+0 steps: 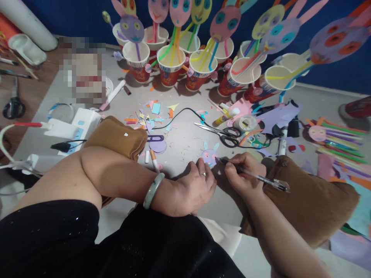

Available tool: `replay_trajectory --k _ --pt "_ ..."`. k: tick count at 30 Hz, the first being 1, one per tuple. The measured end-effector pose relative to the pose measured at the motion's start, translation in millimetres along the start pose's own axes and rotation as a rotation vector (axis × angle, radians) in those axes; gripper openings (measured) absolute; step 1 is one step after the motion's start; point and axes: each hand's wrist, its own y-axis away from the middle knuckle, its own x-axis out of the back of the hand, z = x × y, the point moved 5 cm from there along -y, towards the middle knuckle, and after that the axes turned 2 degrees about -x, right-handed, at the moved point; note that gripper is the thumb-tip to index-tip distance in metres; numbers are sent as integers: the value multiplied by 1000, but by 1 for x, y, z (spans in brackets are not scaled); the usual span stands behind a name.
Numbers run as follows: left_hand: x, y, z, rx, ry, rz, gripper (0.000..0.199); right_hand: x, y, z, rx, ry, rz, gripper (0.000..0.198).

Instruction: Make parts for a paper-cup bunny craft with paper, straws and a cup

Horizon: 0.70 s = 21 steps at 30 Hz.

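Note:
A small purple paper rabbit face [208, 157] with blue ears and pink eyes lies flat on the grey table. The fingertips of my left hand [197, 189] rest at its lower edge, fingers stretched out over the tabletop. Between the closed fingers of my right hand [246, 173] is a clear-barrelled black pen [261, 178], its tip at the right side of the rabbit face. Black-handled scissors [224, 134] lie just beyond, blades pointing left. A purple paper oval [158, 145] is left of my left hand.
Red paper cups [171, 67] with animal faces on straws line the back. Paper scraps [145, 116] are scattered at centre left. Brown cushions lie under my left arm [116, 135] and beside my right arm [307, 197]. Coloured straws [342, 141] are at the right; a black cable [181, 112] crosses the table.

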Motion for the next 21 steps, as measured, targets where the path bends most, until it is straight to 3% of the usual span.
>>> replay_trajectory --k 21 --pt "-1 1 1 4 -29 10 103 -1 2 3 -30 -17 4 13"
